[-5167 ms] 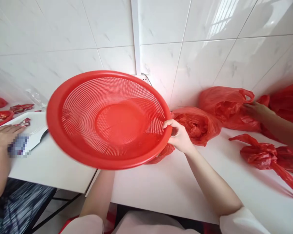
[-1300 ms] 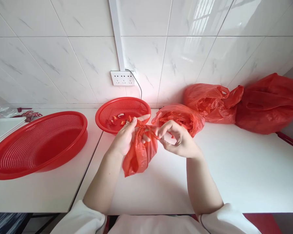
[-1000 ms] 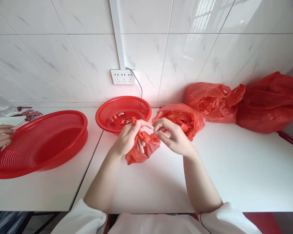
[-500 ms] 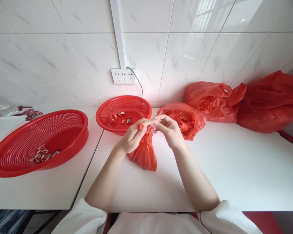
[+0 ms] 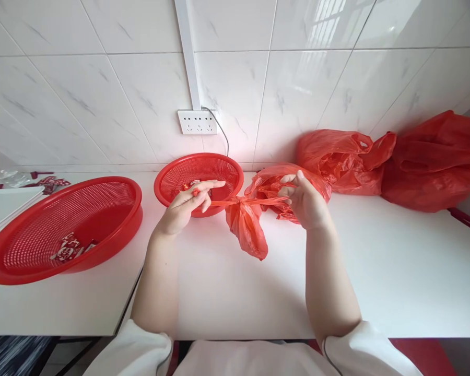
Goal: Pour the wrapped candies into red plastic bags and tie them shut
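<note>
A small filled red plastic bag (image 5: 247,230) hangs between my hands, its neck gathered into a knot with two handles pulled out sideways. My left hand (image 5: 184,206) grips the left handle, with a bit of red plastic poking out by the thumb and the index finger stretched to the right. On the other side my right hand (image 5: 306,201) pinches the right handle, which runs taut from the knot. Behind my left hand stands a small red perforated basket (image 5: 235,172), its wrapped sweets partly hidden by the fingers. An open red plastic bag (image 5: 270,180) lies behind my right hand.
A larger red basket (image 5: 129,224) with a few wrapped pieces stands on the left. Two bulky red bags, a middle one (image 5: 337,162) and a bigger one (image 5: 434,162), lean by the tiled wall. A power socket (image 5: 198,122) is mounted above the table (image 5: 395,282).
My hands have moved apart, left hand leftward and right hand rightward, stretching the handles tight. The small bag has swung right and risen a little.
</note>
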A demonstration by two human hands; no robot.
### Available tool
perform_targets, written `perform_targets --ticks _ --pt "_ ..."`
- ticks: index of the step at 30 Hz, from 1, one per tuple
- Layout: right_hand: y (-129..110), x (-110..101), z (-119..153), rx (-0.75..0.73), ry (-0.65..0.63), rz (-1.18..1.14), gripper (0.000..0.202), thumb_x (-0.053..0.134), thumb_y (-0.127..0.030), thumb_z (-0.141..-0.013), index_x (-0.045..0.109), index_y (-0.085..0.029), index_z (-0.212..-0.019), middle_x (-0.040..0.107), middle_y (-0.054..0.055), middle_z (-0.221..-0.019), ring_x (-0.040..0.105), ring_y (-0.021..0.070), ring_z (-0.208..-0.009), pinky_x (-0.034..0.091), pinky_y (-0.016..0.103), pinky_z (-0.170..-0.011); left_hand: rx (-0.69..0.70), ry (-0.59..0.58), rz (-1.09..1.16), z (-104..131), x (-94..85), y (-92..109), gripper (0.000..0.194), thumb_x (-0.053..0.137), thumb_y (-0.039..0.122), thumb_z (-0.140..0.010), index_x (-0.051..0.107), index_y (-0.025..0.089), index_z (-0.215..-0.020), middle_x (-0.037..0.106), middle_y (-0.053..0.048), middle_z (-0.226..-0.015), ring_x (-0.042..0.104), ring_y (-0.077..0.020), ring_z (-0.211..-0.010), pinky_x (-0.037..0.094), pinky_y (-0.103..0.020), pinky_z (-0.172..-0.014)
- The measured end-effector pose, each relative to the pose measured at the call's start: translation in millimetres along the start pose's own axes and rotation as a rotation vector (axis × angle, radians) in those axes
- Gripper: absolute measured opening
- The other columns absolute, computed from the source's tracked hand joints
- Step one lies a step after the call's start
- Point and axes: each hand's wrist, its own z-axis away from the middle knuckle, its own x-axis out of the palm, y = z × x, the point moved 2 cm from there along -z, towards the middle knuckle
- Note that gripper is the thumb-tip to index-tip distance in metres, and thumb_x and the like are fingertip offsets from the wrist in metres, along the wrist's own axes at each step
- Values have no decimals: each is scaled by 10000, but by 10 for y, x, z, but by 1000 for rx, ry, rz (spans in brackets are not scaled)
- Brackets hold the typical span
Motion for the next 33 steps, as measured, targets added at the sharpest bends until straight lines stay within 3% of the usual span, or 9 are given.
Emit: perform_targets --ticks 6,11,16,19,23,26,28,31,33 --pt "-98 -484 5 -79 299 340 564 315 -769 -818 536 -250 -801 429 -7 -524 403 148 -434 326 310 -463 -114 17 -71 69 -205 -12 426 436 423 -910 502 212 -546 649 -63 -1203 458 -295 -1232 251 -491 -1101" --pt "-127 -467 75 -172 364 555 499 417 -690 -841 606 -231 -788 374 -30 -487 373 122 -430 312 279 -451 -314 -166 -126 57 -160 -98 446 421 477 -899 486 200 -555 553 -48 -1355 355 -336 -1336 173 -529 -1121" --pt "27 -319 11 -10 166 951 445 483 -617 -838 632 -217 -713 536 4 -566 483 148 -506 369 278 -492 -461 -275 -232 39 -99 -206 365 474 528 -866 664 233 -764 563 -39 -1343 434 -299 -1295 258 -468 -1107" --pt "169 -176 -69 -20 157 1205 385 444 -524 -890 651 -218 -780 659 40 -712 612 227 -730 442 392 -755 -495 -271 -234 59 -116 -224 337 537 522 -838 654 268 -1028 606 -47 -1265 516 -265 -1216 367 -429 -1043" --pt "480 265 -96 -233 -125 1326 431 517 -525 -860 592 -225 -1160 637 90 -1178 517 281 -1179 191 525 -1085 -449 -150 -223 66 -150 -181 374 523 522 -854 595 289 -1137 572 -54 -1297 512 -253 -1220 423 -398 -993" --pt "765 523 -31 -143 -368 1397 657 678 -486 -739 466 -261 -1318 594 101 -1247 540 294 -1143 352 460 -981 -404 -93 -253 67 -146 -122 353 488 522 -874 604 288 -1112 578 -45 -1285 503 -250 -1225 394 -404 -1031" --pt "859 540 30 -62 -378 1482 558 647 -342 -770 473 -269 -1295 641 92 -1125 609 271 -977 434 358 -769 -403 -100 -274 79 -135 -91 352 480 526 -875 610 283 -1095 602 -46 -1242 525 -255 -1193 402 -417 -1026" --pt "782 332 151 -14 -353 1513 250 488 -196 -828 579 -256 -1054 658 49 -869 607 205 -739 359 279 -570 -442 -136 -299 113 -131 -70 374 474 547 -867 610 276 -1086 636 -55 -1168 569 -266 -1130 413 -450 -1013" --pt "626 62 253 22 -375 1468 133 477 -217 -824 583 -249 -899 632 24 -771 568 180 -652 331 272 -533 -480 -150 -315 137 -141 -68 386 473 559 -860 608 276 -1085 645 -59 -1145 582 -275 -1115 407 -471 -1016"
